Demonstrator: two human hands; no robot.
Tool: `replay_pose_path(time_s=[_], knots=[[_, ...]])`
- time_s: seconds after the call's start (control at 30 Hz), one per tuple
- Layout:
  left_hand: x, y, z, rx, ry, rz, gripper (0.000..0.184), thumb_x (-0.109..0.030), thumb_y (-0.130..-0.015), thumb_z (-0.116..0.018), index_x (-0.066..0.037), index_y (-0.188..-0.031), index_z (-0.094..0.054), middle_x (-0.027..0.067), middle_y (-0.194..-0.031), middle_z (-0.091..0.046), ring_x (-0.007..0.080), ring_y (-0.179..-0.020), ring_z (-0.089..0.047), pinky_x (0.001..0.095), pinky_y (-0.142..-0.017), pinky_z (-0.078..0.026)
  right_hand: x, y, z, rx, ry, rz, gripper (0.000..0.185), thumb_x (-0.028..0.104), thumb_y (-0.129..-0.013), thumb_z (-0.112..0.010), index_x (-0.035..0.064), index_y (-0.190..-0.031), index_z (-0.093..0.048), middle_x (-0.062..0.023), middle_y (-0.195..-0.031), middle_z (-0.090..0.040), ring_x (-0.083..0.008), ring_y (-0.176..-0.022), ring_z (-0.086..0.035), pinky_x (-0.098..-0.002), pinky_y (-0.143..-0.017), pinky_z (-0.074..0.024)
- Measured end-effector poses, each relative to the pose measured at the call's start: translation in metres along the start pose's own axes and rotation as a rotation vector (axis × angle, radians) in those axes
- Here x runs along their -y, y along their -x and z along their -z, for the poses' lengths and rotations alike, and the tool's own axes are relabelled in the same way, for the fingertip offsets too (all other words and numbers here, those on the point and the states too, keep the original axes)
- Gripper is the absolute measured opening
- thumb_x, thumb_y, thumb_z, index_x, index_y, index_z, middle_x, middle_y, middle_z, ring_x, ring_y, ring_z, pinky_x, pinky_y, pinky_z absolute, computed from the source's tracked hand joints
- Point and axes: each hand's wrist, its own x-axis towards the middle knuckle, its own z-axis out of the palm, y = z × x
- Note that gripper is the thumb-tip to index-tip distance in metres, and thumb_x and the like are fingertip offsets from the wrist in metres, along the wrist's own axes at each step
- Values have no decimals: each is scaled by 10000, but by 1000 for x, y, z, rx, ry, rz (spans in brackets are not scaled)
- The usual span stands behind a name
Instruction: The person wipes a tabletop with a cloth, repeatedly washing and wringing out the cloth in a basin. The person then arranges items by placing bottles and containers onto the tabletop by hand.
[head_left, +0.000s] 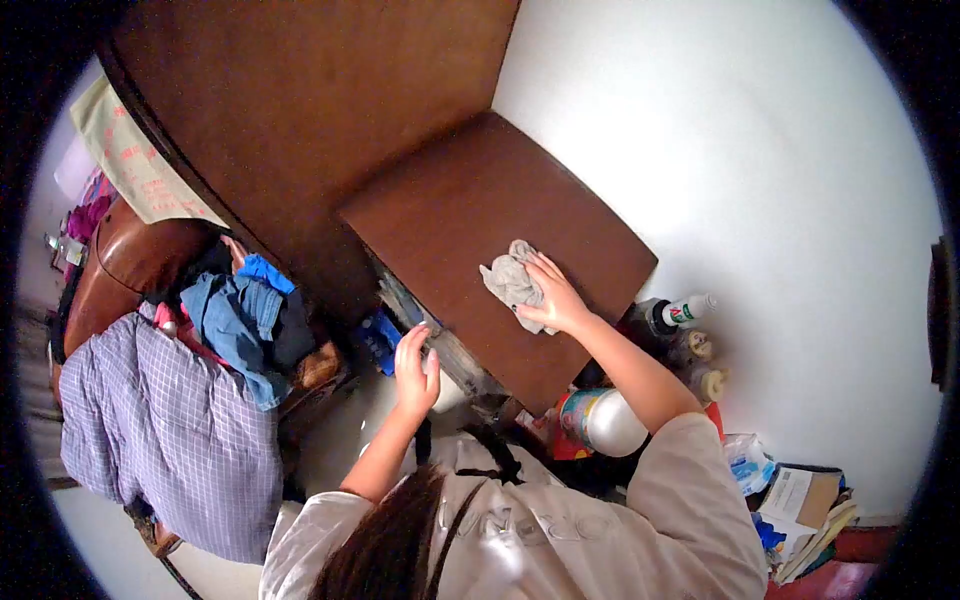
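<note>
At twelve o'clock, right hand (pixel 557 302) spreads fingers over cloth (pixel 510 283) on worktop (pixel 455 200); left hand (pixel 415 382) at eleven, thumb apart. I can't tell area remaining.

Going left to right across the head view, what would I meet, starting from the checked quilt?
Checked quilt, left hand, grey cloth with the right hand on it, white-topped jar, white container with green lettering, stack of papers and cardboard.

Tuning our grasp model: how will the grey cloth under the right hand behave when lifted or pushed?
Likely floppy: the grey cloth lies bunched in loose folds. Pushed by the right hand, it may slide or crumple, since the brown tabletop looks flat and fairly smooth.
</note>
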Motion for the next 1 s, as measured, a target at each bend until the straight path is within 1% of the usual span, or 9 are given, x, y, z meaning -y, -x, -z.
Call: replay_pose_path(time_s=[0.27, 0.37, 0.5, 0.53, 0.63, 0.67, 0.77, 0.9, 1.0], knots=[[12, 12, 10, -45, -13, 110, 307, -68, -804, -495, 30, -1095, -493, 196, -1134, -519, 355, -1066, -478, 410, -933, -355, 26, -61, -21, -13, -71, 87, 644, 264, -585, -705, -57, -1109, -510, -217, -1214, -479, -338, -1166, -423, -377, -986, -344], [18, 16, 20, -48, -32, 132, 300, -74, -810, -488, 33, -1090, -496, 199, -1124, -523, 356, -1055, -483, 410, -930, -357, 43, -109, -41, 13, -107, 150, 648, 264, -590, -701, -43, -1126, -504, -207, -1222, -476, -334, -1168, -422, -375, -988, -342], [27, 26, 37, -89, -71, 208, 308, -79, -810, -489, 23, -1101, -493, 197, -1119, -527, 360, -1053, -483, 413, -928, -357, 88, -187, -70, 1, -65, 29, 680, 343, -577, -689, 8, -1144, -523, -184, -1194, -511, -310, -1133, -466, -367, -967, -371], [28, 29, 42, -81, -89, 251, 312, -83, -810, -491, 18, -1106, -491, 192, -1118, -529, 361, -1054, -482, 416, -927, -359, 97, -206, -82, -45, -23, 31, 683, 379, -570, -688, 55, -1152, -534, -159, -1188, -523, -296, -1106, -491, -374, -936, -399], [37, 42, 53, -89, -110, 290, 304, -87, -817, -479, 18, -1101, -493, 190, -1104, -539, 360, -1031, -495, 416, -909, -371, 130, -249, -95, 54, -38, 35, 663, 396, -568, -683, 114, -1152, -546, -128, -1189, -530, -286, -1095, -501, -378, -917, -416], [40, 44, 58, -91, -120, 292, 297, -87, -818, -475, 17, -1095, -496, 190, -1098, -542, 360, -1022, -499, 416, -904, -374, 144, -259, -93, 159, -63, 44, 661, 367, -586, -670, 78, -1165, -536, -156, -1229, -496, -302, -1133, -469, -390, -940, -392], [50, 49, 69, -109, -156, 310, 271, -84, -820, -460, 15, -1068, -511, 191, -1070, -554, 357, -989, -518, 411, -884, -386, 162, -280, -114, 139, -48, 212, 650, 370, -574, -675, 100, -1152, -551, -161, -1193, -520, -300, -1105, -492, -379, -930, -401], [63, 38, 71, -124, -133, 382, 248, -98, -825, -469, 11, -1039, -532, 184, -1044, -567, 354, -990, -525, 399, -883, -395, 191, -266, -139, 30, 376, 127, 569, 339, -612, -673, 154, -1135, -545, -108, -1198, -487, -290, -1097, -471, -449, -851, -426], [60, 17, 69, -103, -83, 364, 240, -110, -845, -466, 8, -1043, -536, 184, -1038, -571, 339, -990, -533, 389, -873, -402, 208, -260, -161, -2, 582, 63, 317, 224, -795, -513, 181, -1107, -545, -116, -1120, -493, -314, -1052, -465, -473, -803, -410]])
